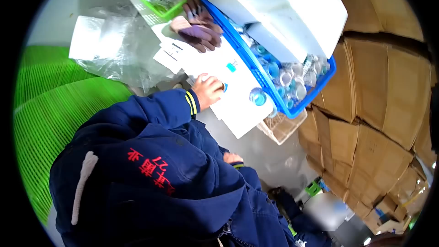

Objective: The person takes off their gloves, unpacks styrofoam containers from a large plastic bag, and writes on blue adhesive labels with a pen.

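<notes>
My left hand [208, 90] reaches out of a navy sleeve and rests on a white sheet [238, 110], fingers curled round a small blue piece [224, 87]. A clear little jar with a blue lid [258, 97] stands on the sheet just to the right of that hand. My right hand [232, 158] barely shows past its cuff, close to my body, and its fingers are hidden. A blue basket [256, 71] beside the sheet holds several clear blue-capped jars.
A co-worker's hands [196, 29] in purplish gloves lie on papers at the top. A white box [292, 4] covers part of the blue basket. Crumpled clear plastic [119, 50] and a green slatted surface [50, 105] are left, stacked cardboard boxes [379, 96] right, a white mesh basket [281, 128] below.
</notes>
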